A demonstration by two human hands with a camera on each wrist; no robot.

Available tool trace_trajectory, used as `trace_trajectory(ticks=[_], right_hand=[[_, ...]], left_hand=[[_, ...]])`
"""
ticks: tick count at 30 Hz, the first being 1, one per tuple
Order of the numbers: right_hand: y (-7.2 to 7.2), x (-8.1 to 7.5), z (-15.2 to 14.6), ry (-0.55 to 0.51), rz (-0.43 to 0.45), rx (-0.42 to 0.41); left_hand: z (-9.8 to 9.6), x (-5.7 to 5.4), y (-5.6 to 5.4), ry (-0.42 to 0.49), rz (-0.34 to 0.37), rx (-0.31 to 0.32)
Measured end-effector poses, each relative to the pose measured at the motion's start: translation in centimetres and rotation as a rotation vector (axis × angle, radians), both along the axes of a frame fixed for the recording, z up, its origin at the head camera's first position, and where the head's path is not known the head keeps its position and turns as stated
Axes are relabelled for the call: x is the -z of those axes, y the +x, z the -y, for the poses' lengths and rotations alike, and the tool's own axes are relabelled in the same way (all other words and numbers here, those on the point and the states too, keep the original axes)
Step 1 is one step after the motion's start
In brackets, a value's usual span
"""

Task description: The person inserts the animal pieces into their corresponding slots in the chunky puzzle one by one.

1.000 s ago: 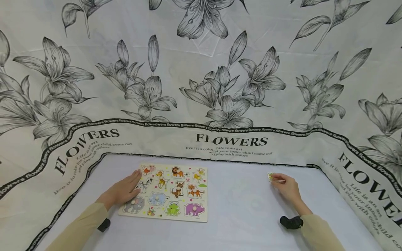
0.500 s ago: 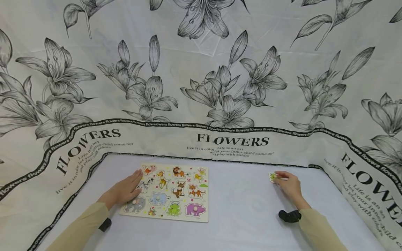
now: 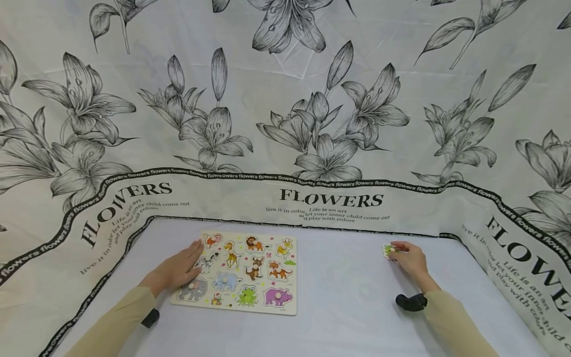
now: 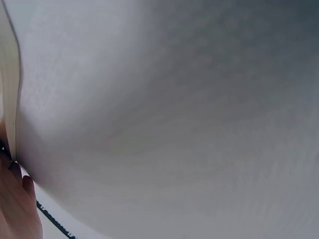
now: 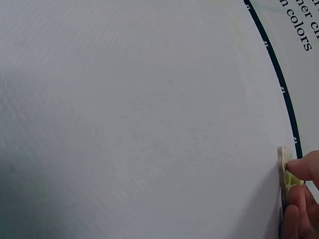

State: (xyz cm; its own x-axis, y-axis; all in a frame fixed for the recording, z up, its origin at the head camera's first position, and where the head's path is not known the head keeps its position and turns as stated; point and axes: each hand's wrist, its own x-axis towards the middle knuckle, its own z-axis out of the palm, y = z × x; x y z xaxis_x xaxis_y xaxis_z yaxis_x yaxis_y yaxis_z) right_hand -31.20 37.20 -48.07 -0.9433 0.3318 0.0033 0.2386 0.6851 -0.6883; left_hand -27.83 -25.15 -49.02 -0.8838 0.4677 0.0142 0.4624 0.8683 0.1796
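My left hand [image 3: 177,267] lies with its fingers straight on the left side of a wooden animal peg puzzle board [image 3: 238,310], partly covering the zebra [image 3: 210,260]. In the left wrist view, fingers [image 4: 17,209] show at the board's pale edge [image 4: 11,74]. Well to the right of the board, my right hand [image 3: 409,260] pinches a small green-and-white puzzle piece [image 3: 386,251] between thumb and fingers. The right wrist view shows this piece [image 5: 282,172] edge-on, close over the white cloth, partly hidden by the fingers.
On the board, the elephant [image 3: 194,291] and purple hippo [image 3: 276,297] have round knobs; a green frog picture [image 3: 247,296] sits between. White cloth [image 3: 339,282] covers the table, and a flower-printed curtain [image 3: 330,198] rises behind it. Black straps [image 3: 411,302] hang at the wrists.
The puzzle piece in my right hand has turned slightly, so more of its green face shows. The left hand stays on the board. The head view has shifted a little.
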Motion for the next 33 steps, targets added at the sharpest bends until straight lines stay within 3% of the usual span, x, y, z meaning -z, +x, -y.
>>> trace_trajectory(ticks=[8,19,33], right_hand=[[-0.17,0.30,-0.22,0.002,0.024,0.013],[0.40,-0.58,-0.59,-0.015,0.058,-0.051],[-0.05,-0.44,-0.90,0.030,0.070,-0.083]], left_hand=[[-0.09,-0.02,0.09,0.009,-0.012,0.005],[-0.01,-0.01,0.11,0.010,-0.023,0.022],[0.04,-0.16,0.21,0.021,-0.034,0.015]])
